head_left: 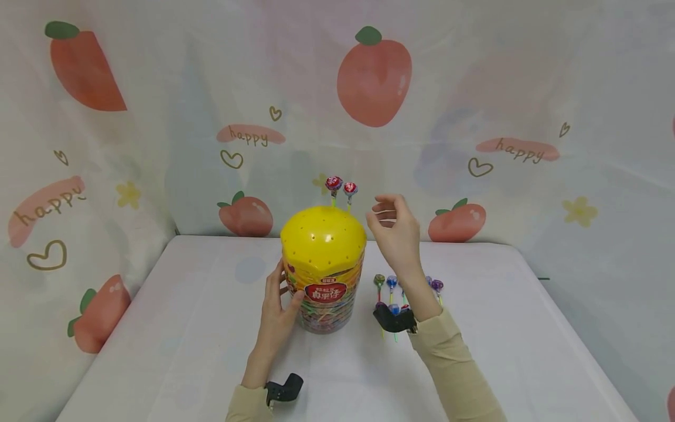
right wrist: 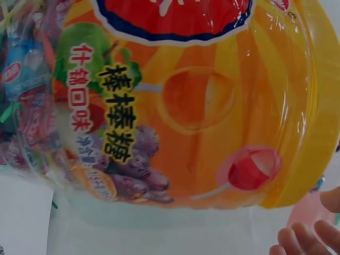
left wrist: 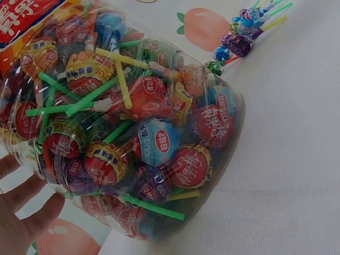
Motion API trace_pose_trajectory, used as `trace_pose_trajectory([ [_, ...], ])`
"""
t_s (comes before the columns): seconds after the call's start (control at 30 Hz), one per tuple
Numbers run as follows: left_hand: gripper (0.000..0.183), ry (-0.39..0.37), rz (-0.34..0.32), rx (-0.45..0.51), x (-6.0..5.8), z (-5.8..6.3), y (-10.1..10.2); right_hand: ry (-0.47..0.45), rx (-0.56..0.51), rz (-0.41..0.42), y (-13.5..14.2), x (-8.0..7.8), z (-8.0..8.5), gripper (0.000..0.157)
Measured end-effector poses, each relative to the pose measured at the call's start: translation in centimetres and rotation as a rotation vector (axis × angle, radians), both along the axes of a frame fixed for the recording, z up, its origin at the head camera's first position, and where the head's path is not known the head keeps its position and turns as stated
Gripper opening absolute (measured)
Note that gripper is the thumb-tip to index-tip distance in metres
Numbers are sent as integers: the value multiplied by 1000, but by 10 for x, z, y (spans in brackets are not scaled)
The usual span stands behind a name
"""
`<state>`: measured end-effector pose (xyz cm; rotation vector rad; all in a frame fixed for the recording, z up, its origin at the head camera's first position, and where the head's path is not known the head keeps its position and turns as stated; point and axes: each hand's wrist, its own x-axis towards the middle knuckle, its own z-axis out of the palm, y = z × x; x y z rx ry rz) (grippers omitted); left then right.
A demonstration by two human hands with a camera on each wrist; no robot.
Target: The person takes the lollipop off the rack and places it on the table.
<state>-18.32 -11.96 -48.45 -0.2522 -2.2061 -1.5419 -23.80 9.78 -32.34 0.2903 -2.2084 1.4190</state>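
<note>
A clear plastic lollipop jar (head_left: 327, 310) with a domed yellow lid (head_left: 316, 234) stands upright on the table, full of wrapped lollipops (left wrist: 158, 142). Two red-wrapped lollipops, one left (head_left: 334, 183) and one right (head_left: 350, 189), stick up by their sticks at the lid's far side. My left hand (head_left: 278, 308) holds the jar's left side, thumb toward the front and fingers round the side. Just right of the lid, my right hand (head_left: 395, 234) is raised with loosely bent fingers. A gap shows between its thumb and fingers (right wrist: 303, 241), and nothing is held there.
Several loose lollipops (head_left: 392, 282) lie in rows on the white table (head_left: 211, 328) right of the jar, partly hidden by my right forearm. Behind the table hangs a fruit-printed cloth (head_left: 295, 76). Each wrist wears a black camera mount (head_left: 285, 388).
</note>
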Motion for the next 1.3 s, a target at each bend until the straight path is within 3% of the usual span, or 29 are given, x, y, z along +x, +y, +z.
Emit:
trace_pose_trajectory([
  [0.27,76,14,10,-2,0,-1,0,-51,41,114,-13,-17,9,43],
  [0.43,76,18,15,2,0,-1,0,-7,47,151,-20,-24,12,48],
  [0.67,75,13,15,2,-1,-1,0,91,35,147,-26,-35,9,50],
  [1.03,74,1,15,2,-1,-2,0,134,68,164,-32,-42,4,37],
  [1.3,75,4,16,0,-1,0,0,144,87,156,-32,-42,3,40],
])
